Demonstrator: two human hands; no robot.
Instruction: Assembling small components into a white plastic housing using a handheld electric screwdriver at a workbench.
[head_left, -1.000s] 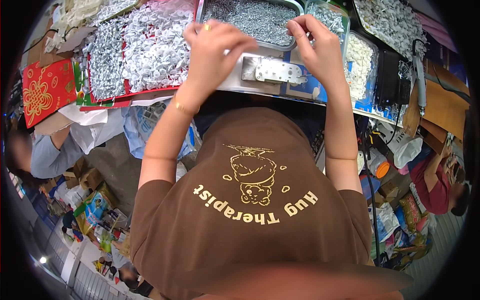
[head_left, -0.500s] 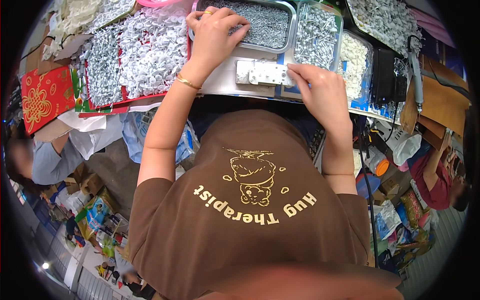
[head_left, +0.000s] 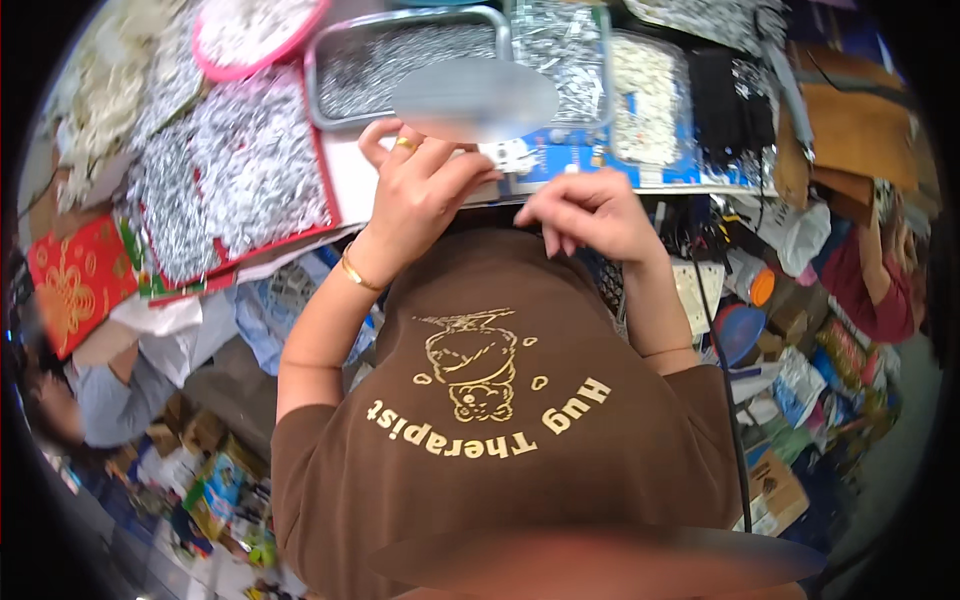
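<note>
My left hand (head_left: 425,195), with a ring and a bracelet, is over the front edge of the table. Its fingers are curled in, and whatever they hold, if anything, is too small and blurred to make out. Just beyond its fingertips lies a small white block with holes (head_left: 515,156), partly hidden by a blurred oval patch. To the right, my right hand (head_left: 595,215) hovers off the table edge, apart from the block, its fingers loosely bent and apart with nothing seen between them. Behind my left hand stands a metal tray of small screws (head_left: 318,85).
A clear box of longer screws (head_left: 560,50) and a box of cream-coloured small parts (head_left: 645,100) stand right of the tray. Left are a red-edged tray (head_left: 330,185) of white and silver pieces and a pink bowl (head_left: 215,72). Other people's arms (head_left: 870,250) show at both sides.
My right hand has let go of the white block and drawn back toward me. My left hand has come down from the screw tray to near the block. The view has shifted.
</note>
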